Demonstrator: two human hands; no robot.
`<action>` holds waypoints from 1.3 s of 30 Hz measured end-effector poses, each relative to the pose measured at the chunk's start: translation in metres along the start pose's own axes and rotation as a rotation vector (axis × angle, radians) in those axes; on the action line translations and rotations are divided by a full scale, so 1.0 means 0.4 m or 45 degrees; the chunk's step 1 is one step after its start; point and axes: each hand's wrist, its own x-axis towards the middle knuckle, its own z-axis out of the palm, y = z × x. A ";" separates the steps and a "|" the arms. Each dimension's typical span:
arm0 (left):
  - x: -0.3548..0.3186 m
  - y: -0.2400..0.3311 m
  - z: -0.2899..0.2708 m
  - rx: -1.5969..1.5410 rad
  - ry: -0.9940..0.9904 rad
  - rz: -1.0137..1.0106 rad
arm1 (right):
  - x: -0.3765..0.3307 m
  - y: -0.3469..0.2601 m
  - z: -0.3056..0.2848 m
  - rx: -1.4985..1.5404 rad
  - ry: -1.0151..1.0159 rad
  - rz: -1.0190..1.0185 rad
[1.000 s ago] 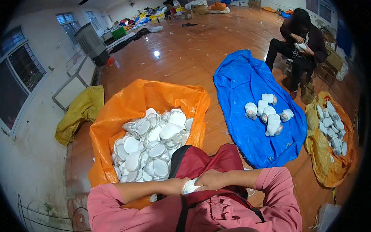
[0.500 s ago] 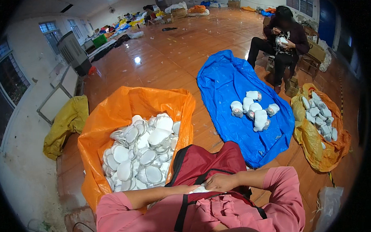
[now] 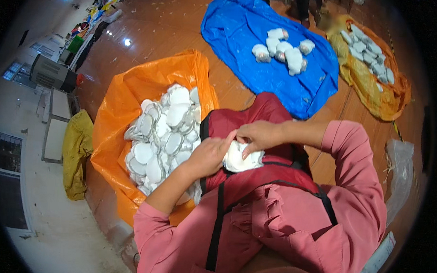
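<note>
1. I see a yellow sack [image 3: 77, 153] on the floor [image 3: 159, 33] beside the wall [image 3: 56, 222].
2. Past it, I make out a grey unit [image 3: 48, 74] and a green crate [image 3: 75, 44].
3. At right, I spot a clear bag [image 3: 399, 174].

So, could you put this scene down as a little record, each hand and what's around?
Left hand: at the left side of a white pad
Right hand: thumb on the same pad
Lap: red apron
Left: orange sack of pale pads
Ahead, right: blue sheet bearing white bundles
Top edge: another person's legs
</note>
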 end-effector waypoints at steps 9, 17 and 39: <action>0.054 -0.065 0.026 0.036 0.054 0.100 | 0.022 -0.002 -0.016 -0.136 -0.072 -0.044; 0.089 -0.087 0.035 -0.138 -0.012 0.209 | 0.008 0.057 0.028 0.229 -0.016 -0.070; 0.114 -0.104 0.069 -0.220 -0.323 -0.138 | 0.029 0.106 -0.001 -0.133 -0.107 -0.307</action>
